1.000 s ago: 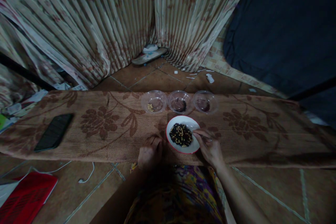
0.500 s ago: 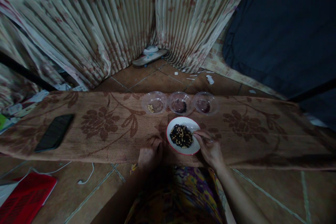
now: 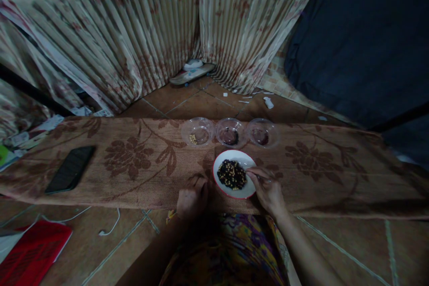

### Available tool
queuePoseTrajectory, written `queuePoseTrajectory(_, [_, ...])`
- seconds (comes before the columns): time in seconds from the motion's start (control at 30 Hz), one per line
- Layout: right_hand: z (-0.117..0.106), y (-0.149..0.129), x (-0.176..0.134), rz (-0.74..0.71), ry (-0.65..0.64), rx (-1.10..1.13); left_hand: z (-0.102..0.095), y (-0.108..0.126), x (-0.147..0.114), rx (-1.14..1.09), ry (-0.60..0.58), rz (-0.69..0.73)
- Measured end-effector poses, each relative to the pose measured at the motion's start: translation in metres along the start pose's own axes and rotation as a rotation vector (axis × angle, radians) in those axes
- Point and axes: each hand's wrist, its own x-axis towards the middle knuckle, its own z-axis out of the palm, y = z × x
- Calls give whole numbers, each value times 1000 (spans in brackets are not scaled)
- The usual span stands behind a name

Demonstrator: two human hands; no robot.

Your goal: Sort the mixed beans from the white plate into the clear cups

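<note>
A white plate (image 3: 248, 161) with a red rim lies on the cloth, holding a heap of black and pale yellow beans (image 3: 231, 174). At its right edge my right hand (image 3: 268, 190) is closed in a pinch; a thin, shiny tool shows between the fingers, its exact kind too small to tell. To the left of the plate rests my left hand (image 3: 192, 196), curled into a loose fist on the cloth. Behind the plate, three clear plastic bowls stand in a row: the left bowl (image 3: 203, 132) has yellow beans, the middle bowl (image 3: 228, 134) black ones, the right bowl (image 3: 258, 134) dark reddish ones.
A patterned brown cloth (image 3: 150, 187) covers the long, narrow table. On its left end lies a black phone (image 3: 70, 169). Beyond are striped curtains (image 3: 161, 22), a skateboard (image 3: 192, 74) and white scraps on the tiled floor. A red bag (image 3: 36, 250) and white cable lie at lower left.
Almost nothing differs. My right hand stays at the plate's right edge with its fingertips shifted very slightly, and my left hand has stayed in place.
</note>
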Motion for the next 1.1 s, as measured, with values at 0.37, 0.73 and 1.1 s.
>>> queuePoseTrajectory(0.37, [-5, -3, 0, 11, 15, 24, -3, 4, 1, -13, 12, 4])
queuePoseTrajectory(0.73, [-15, -7, 4, 43, 64, 68, 1, -1, 1, -38, 18, 9])
queuePoseTrajectory(1.1, [-10, -2, 7, 4, 3, 30, -1, 0, 1, -11, 1, 6])
